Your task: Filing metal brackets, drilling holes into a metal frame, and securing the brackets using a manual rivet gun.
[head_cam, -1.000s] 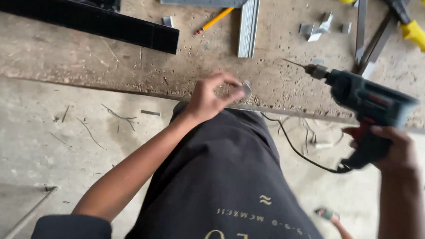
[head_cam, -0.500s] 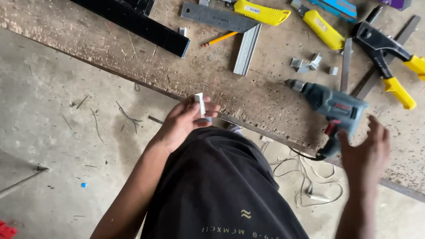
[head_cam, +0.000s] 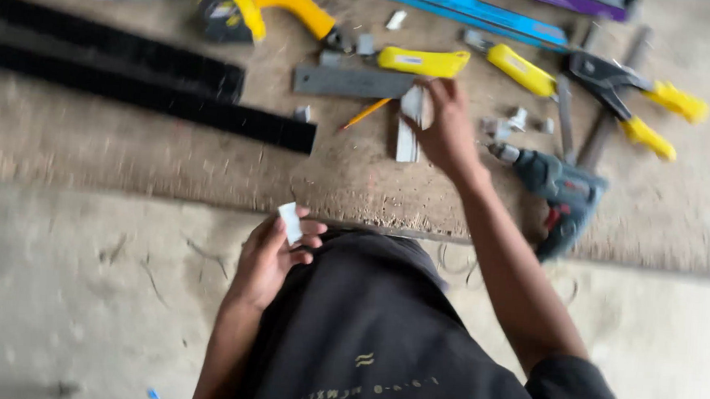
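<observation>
My left hand (head_cam: 275, 256) is near my waist, pinching a small white metal piece (head_cam: 290, 221) between thumb and fingers. My right hand (head_cam: 448, 131) reaches out over the workbench and rests on a short silver metal profile (head_cam: 408, 129) that lies on the board; whether it grips the profile I cannot tell. A blue-green electric drill (head_cam: 562, 190) lies on the bench just right of that hand, its cable hanging off the edge.
A long black profile (head_cam: 134, 83) lies on the worn bench (head_cam: 130, 155). Also there: a grey flat bar (head_cam: 349, 82), a pencil (head_cam: 365, 113), a yellow knife (head_cam: 423, 61), yellow-handled pliers (head_cam: 635, 101), a yellow tool (head_cam: 276, 1), a blue level (head_cam: 478, 16), small metal brackets (head_cam: 513, 123).
My right hand has let go of the drill, which now lies on the bench, and moved left to the silver profile. My left hand keeps the small white piece. The view shifted.
</observation>
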